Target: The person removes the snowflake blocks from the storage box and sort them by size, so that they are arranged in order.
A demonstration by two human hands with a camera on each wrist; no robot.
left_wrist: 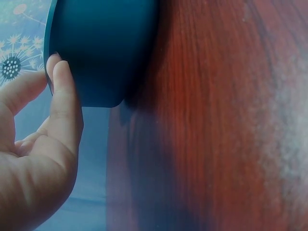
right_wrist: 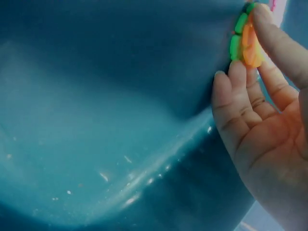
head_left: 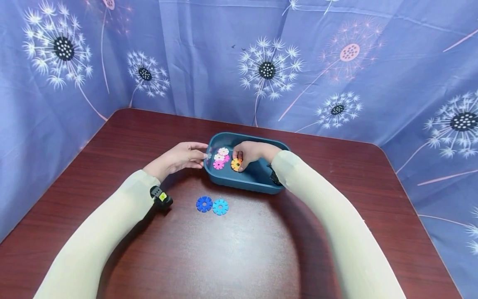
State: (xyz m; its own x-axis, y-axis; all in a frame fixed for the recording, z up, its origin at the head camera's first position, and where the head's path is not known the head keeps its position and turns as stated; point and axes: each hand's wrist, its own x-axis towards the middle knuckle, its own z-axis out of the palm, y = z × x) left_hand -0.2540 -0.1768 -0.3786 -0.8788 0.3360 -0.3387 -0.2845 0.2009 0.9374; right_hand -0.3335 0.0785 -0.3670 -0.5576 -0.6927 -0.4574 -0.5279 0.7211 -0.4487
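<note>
My left hand [head_left: 183, 157] pinches the left rim of a dark teal plastic basin [head_left: 239, 182]; the left wrist view shows fingertips [left_wrist: 61, 77] at its edge. Inside the basin, my right hand [head_left: 251, 151] holds an orange-yellow notched flower disc [head_left: 235, 165] between thumb and fingers. In the right wrist view a green disc [right_wrist: 235, 45] sits against the orange one [right_wrist: 248, 43] in that grasp. Several pink and white notched discs [head_left: 218, 165] lie at the basin's left end. On the table in front are a dark blue disc [head_left: 204, 204] and a light blue disc [head_left: 220, 207].
The basin stands on a dark red wooden table [head_left: 254, 249], toward its back edge. A blue-violet curtain [head_left: 209, 62] with dandelion prints hangs behind and at the sides. A black device [head_left: 161, 198] is strapped to the left wrist.
</note>
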